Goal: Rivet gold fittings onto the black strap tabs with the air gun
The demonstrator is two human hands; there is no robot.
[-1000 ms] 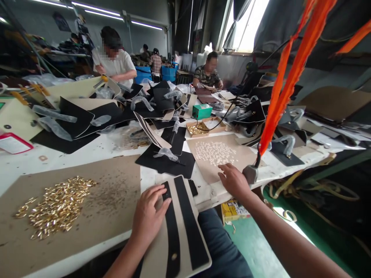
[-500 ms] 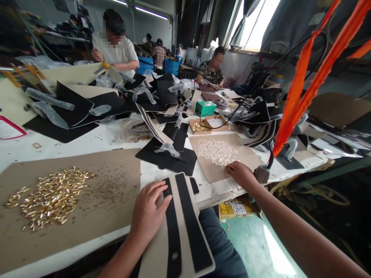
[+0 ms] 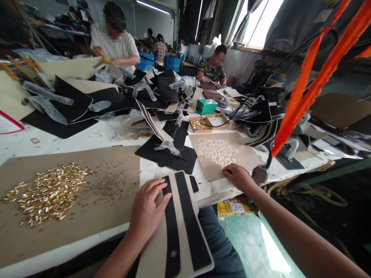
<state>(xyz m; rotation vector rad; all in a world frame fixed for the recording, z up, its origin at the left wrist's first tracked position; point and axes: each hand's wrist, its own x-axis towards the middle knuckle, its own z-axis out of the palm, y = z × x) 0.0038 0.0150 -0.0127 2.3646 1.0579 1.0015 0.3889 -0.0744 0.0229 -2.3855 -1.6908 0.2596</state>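
Observation:
A beige panel with two black strips (image 3: 189, 220) slopes from the table edge down over my lap, a small round metal piece showing low on one strip. My left hand (image 3: 149, 206) lies flat on its left side, fingers stretched toward the top of the nearer strip and thumb apart. My right hand (image 3: 239, 177) is at the near edge of a brown board (image 3: 207, 170), fingers curled together. What its fingertips hold, if anything, is too small to make out. Just beyond it, small clear ring-like pieces (image 3: 217, 150) are spread over the board.
Gold metal pieces (image 3: 53, 193) are heaped on a larger brown board (image 3: 116, 210) at left. Black panels with plastic-wrapped parts (image 3: 171, 154) crowd the table's middle, near a green box (image 3: 206, 106). An orange ribbon (image 3: 301, 90) hangs at right. Co-workers (image 3: 116, 46) sit across the table.
My right hand has drawn slightly left and nearer to me, away from the clear pieces. The left hand stays on the panel. The view has shifted slightly.

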